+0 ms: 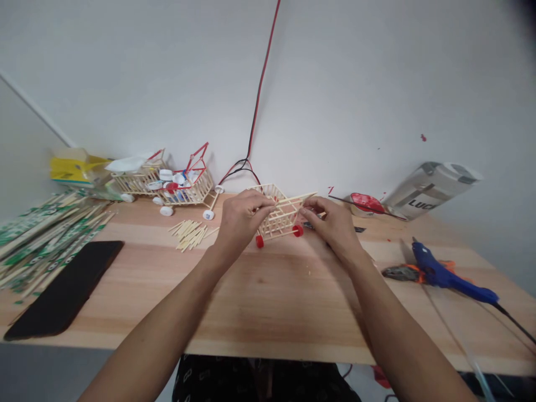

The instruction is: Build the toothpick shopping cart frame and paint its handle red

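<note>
Nearest me on the pale wooden table (268,318), a flat black rounded-corner pad (65,290) lies at the lower left of the frame and a blue glue gun (448,275) at the right. Mid-frame, my left hand (245,215) pinches a thin pale wooden stick (296,199) over a small wooden-stick cart with red wheels (278,225), while my right hand (333,223) has its fingers bent at the cart's right side, whether gripping I cannot tell. Beyond, at upper left, stands a red-handled stick cart with white wheels (195,195).
</note>
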Tool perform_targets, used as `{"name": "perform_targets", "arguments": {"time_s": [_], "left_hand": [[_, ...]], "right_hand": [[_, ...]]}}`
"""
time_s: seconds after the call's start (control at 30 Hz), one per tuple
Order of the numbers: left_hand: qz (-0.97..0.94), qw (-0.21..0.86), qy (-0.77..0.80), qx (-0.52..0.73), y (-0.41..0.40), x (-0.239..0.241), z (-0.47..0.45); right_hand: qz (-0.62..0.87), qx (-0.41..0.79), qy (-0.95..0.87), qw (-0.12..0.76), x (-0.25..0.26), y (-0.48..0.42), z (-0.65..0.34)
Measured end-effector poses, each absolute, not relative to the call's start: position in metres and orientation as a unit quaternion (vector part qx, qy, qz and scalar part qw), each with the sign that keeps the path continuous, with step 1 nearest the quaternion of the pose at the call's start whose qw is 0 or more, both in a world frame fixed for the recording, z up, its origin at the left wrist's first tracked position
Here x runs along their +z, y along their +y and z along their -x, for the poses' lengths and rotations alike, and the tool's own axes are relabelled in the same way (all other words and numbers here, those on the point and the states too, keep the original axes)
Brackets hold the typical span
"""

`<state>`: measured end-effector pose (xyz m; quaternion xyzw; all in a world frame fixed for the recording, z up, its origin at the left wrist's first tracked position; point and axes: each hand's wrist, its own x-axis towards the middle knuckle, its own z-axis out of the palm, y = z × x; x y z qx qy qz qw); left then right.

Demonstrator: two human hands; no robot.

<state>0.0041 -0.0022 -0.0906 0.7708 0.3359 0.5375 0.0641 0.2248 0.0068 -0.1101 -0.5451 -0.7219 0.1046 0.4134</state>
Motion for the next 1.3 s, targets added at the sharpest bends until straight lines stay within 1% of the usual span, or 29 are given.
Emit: {"name": "perform_targets", "arguments": {"time_s": [0.5,1.3], "left_hand": [[-0.772,0.071,0.340,0.532,-0.0028,-0.0901,-0.0036],[-0.773,0.074,0.347,0.526,-0.0033,-0.0891,-0.0020]], "right_hand": [[0.529,0.054,-0.726,0.436,-0.1119,0.0081,-0.2159],[0.527,0.042,-0.733,0.428,-0.1144,0.0063,-0.2171]]}}
